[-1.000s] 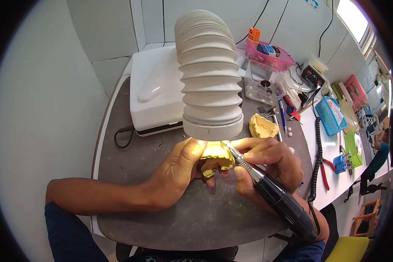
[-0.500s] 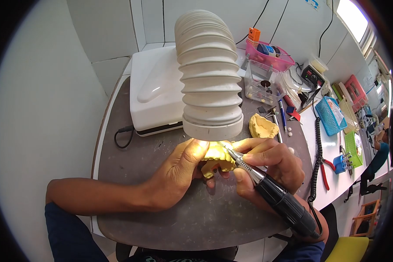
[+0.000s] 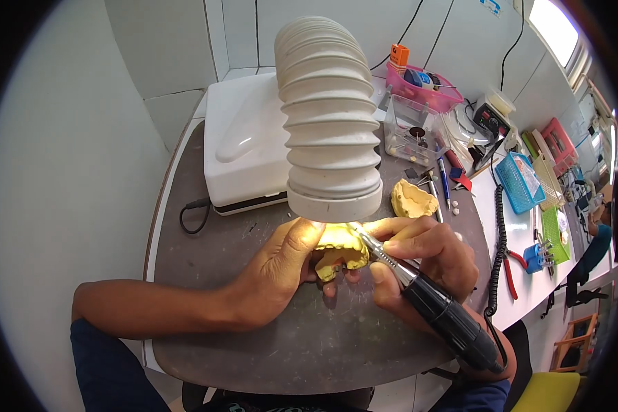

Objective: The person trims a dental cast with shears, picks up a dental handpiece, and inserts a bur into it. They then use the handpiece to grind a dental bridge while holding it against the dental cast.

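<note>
Under the mouth of a ribbed suction hose, my left hand grips a yellow plaster dental model, thumb on its upper side and fingertips below it. My right hand is closed round a black and silver handpiece. Its tip meets or nearly touches the model's upper right part; the glare hides the exact contact. Another yellow plaster model lies on the grey table behind my right hand.
A white dust-collector box stands behind my left hand. At the back right are a clear tray, a pink basket and a blue basket. A coiled cable and red pliers lie right. A person is at the far right.
The dental model has tilted and turned slightly in my left hand. My right hand and the handpiece have shifted very little.
</note>
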The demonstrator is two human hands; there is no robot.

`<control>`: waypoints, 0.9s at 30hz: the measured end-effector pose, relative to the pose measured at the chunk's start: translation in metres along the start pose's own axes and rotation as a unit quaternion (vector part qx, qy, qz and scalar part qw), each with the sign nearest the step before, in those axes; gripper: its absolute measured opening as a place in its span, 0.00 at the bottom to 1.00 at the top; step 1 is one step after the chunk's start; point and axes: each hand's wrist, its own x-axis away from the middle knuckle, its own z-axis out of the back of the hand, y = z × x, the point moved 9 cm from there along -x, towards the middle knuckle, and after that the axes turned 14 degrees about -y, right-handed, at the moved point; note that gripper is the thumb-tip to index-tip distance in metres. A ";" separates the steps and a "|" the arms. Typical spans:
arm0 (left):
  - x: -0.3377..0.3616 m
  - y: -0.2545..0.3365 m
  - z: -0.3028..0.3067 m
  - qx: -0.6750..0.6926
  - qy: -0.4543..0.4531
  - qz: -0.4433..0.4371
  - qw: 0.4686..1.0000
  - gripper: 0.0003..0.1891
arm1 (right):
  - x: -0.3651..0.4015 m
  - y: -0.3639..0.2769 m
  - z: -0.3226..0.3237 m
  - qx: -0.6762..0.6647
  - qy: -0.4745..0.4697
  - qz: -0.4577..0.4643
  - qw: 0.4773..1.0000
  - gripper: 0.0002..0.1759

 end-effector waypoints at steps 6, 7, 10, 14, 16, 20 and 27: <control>-0.001 -0.002 0.002 0.010 -0.007 0.003 1.000 0.33 | -0.001 0.000 -0.001 0.003 -0.007 0.007 1.000 0.16; -0.001 -0.002 0.001 0.013 -0.011 0.002 1.000 0.33 | 0.000 0.001 -0.001 0.003 -0.006 0.007 1.000 0.16; -0.002 -0.004 0.003 0.008 -0.015 0.005 1.000 0.33 | 0.002 0.004 0.000 0.002 0.002 0.005 1.000 0.16; -0.001 -0.003 0.002 0.027 -0.013 0.007 1.000 0.33 | 0.008 0.009 -0.001 -0.005 0.003 -0.029 1.000 0.17; -0.001 -0.005 0.001 0.051 -0.033 0.000 0.998 0.31 | 0.011 0.014 0.001 -0.016 0.014 -0.051 0.998 0.17; -0.002 0.004 -0.003 0.035 -0.033 -0.028 0.998 0.30 | 0.011 0.012 0.003 -0.034 0.027 -0.035 0.998 0.17; 0.001 -0.004 -0.001 0.018 -0.032 -0.005 0.999 0.31 | 0.006 0.005 -0.002 -0.030 0.012 -0.014 0.999 0.16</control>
